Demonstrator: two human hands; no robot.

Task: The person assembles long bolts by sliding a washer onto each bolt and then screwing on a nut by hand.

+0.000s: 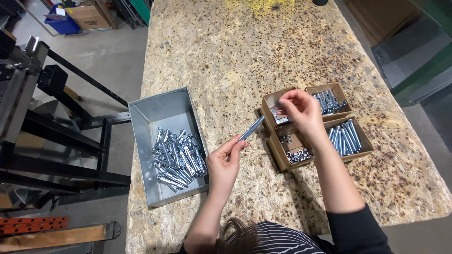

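Left hand [222,162] pinches bolt [251,129]; right hand [301,112] over cardboard boxes [282,157] (metal tray [162,113] alongside).

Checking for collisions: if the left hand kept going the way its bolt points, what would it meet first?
Probably the right hand over the cardboard box; the left hand aims its bolt up-right there, though depth is unclear.

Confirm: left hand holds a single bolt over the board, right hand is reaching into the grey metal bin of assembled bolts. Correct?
Not quite. The left hand does hold a single bolt over the board, but the right hand is reaching into the cardboard boxes of parts, not the grey metal bin, which sits beyond the left hand. The head view shows it.
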